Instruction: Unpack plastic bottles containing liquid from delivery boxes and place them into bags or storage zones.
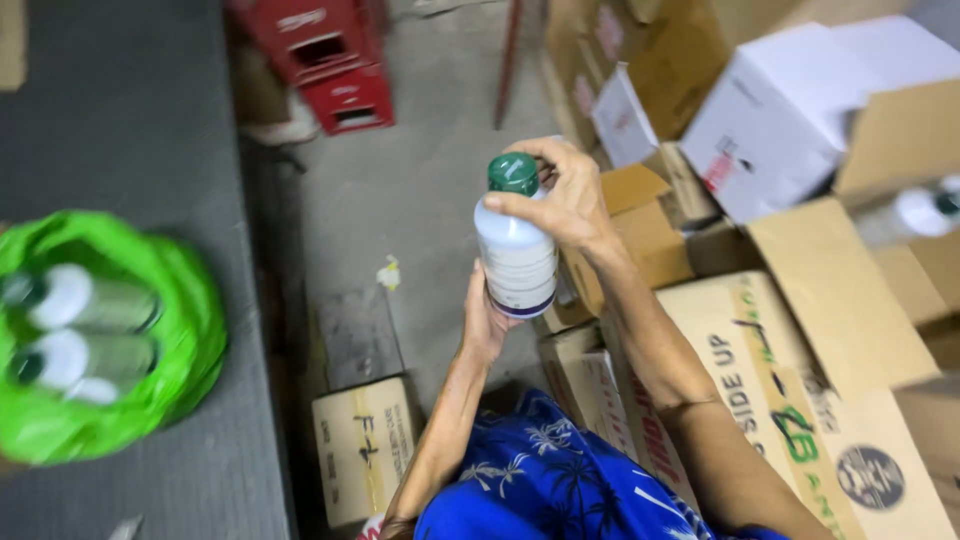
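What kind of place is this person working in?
Probably a stockroom or shop back room: stacked cardboard boxes, red crates on a bare concrete floor, and a white bottle held in both hands.

Boxes (800, 330) crowding rt; floor (420, 190) open ahead

Even, moderately bright indoor light, no hard shadows, motion blur across the whole frame, heaviest at left on the green bag (100, 340), white bottle (517, 255) slightly overexposed with mild glare, white boxes (790, 110) washed out.
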